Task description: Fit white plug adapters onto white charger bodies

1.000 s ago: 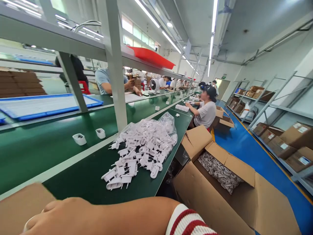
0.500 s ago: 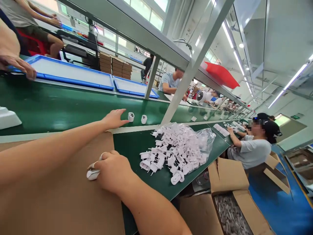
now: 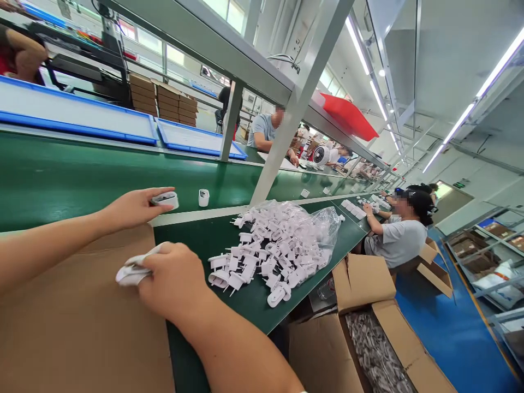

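My left hand point(image 3: 133, 207) pinches a white plastic housing point(image 3: 167, 200), with its open end showing, over the near edge of the green belt point(image 3: 102, 174). A second white housing point(image 3: 203, 197) stands on the belt to the right of it. Closer to me, my right hand point(image 3: 172, 278) is closed on a white piece point(image 3: 133, 271) above the cardboard point(image 3: 82, 322); its exact shape is partly hidden by the fingers. A heap of white plug parts point(image 3: 282, 240) spills from a clear plastic bag point(image 3: 326, 226) on the green table, right of my right hand.
Blue-rimmed trays point(image 3: 82, 135) lie beyond the belt. A slanted metal post point(image 3: 282, 139) rises behind the heap. Open cardboard boxes point(image 3: 364, 281) stand below the table at right. One person point(image 3: 399, 240) sits farther along the table, another point(image 3: 262, 131) across the belt.
My left hand has closed on the nearer housing and lifted it off the belt, tilting it. My right hand still holds its white piece. The whole view has shifted to the right.
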`<state>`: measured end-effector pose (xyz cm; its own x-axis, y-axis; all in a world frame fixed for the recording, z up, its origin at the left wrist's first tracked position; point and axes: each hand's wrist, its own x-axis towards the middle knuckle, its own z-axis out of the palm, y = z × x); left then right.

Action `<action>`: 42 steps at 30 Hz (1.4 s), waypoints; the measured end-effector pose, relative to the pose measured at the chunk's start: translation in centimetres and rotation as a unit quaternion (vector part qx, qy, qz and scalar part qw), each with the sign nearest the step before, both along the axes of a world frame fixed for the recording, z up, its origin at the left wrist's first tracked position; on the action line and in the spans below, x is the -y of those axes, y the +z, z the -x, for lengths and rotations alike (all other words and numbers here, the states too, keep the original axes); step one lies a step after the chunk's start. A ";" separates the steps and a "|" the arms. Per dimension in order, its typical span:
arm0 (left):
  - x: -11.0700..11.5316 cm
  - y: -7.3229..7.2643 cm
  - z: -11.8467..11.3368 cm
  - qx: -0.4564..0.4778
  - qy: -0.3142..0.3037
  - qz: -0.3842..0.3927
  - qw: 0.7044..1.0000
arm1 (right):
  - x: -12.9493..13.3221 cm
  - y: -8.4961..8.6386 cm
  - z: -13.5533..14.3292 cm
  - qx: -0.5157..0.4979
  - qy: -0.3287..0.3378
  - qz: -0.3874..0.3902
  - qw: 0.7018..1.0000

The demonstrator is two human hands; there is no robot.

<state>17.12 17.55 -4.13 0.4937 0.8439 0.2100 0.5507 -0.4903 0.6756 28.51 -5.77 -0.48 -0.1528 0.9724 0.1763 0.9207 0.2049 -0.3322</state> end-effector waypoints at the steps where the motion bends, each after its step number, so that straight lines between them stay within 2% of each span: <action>1: 1.6 0.0 1.4 0.000 0.021 0.019 1.000 | -0.2 -0.1 -0.3 -0.037 -0.026 -0.012 0.999; 3: 5.4 0.1 4.2 0.014 0.026 0.073 0.997 | -0.6 -0.2 -0.9 -0.147 -0.071 -0.034 0.986; 4: 7.6 0.0 5.5 0.014 0.019 0.097 0.995 | -0.8 -0.3 -1.0 -0.226 -0.085 -0.033 0.970; 5: 9.8 -0.1 6.7 0.013 0.007 0.110 0.994 | -0.9 -0.4 -1.2 -0.315 -0.090 -0.018 0.945; 8: 15.5 -1.1 8.9 0.033 -0.027 0.090 0.995 | -1.0 -0.3 -1.3 -0.540 -0.060 0.078 0.836; 10: 18.0 -2.1 9.6 0.041 -0.033 0.080 0.995 | -0.8 -0.1 -1.2 -0.608 -0.038 0.127 0.783; 12: 19.4 -2.9 9.8 0.056 -0.033 0.089 0.994 | -0.6 0.0 -1.0 -0.628 -0.036 0.147 0.764; 14: 20.0 -3.2 9.8 0.096 -0.016 0.101 0.990 | -0.4 -0.1 -0.6 -0.609 -0.048 0.152 0.777; 15: 20.0 -3.1 9.7 0.111 -0.011 0.108 0.988 | -0.2 -0.3 -0.4 -0.586 -0.055 0.140 0.796; 17: 19.9 -2.6 9.6 0.115 -0.016 0.118 0.986 | 0.1 -0.6 0.1 -0.511 -0.049 0.084 0.854; 20: 19.6 -2.0 9.6 0.097 -0.054 0.104 0.988 | 0.9 -0.8 0.6 -0.333 0.018 -0.014 0.943; 23: 19.3 -2.2 9.4 0.107 -0.063 0.091 0.988 | 1.5 -0.7 0.8 -0.170 0.074 -0.042 0.982; 25: 19.1 -2.7 9.4 0.118 -0.064 0.088 0.987 | 1.6 -0.7 0.9 -0.115 0.095 -0.056 0.987; 29: 18.9 -3.4 9.2 0.138 -0.065 0.075 0.985 | 1.5 -0.9 1.0 -0.086 0.137 -0.093 0.982; 34: 18.8 -3.6 9.2 0.135 -0.061 0.062 0.987 | 1.7 -0.7 1.3 -0.040 0.146 -0.103 0.983; 38: 19.0 -3.2 9.3 0.137 -0.062 0.069 0.986 | 1.7 -0.4 1.7 -0.015 0.135 -0.093 0.986; 42: 19.4 -2.0 9.3 0.130 -0.066 0.096 0.985 | 0.9 0.0 1.8 -0.007 0.126 -0.073 0.989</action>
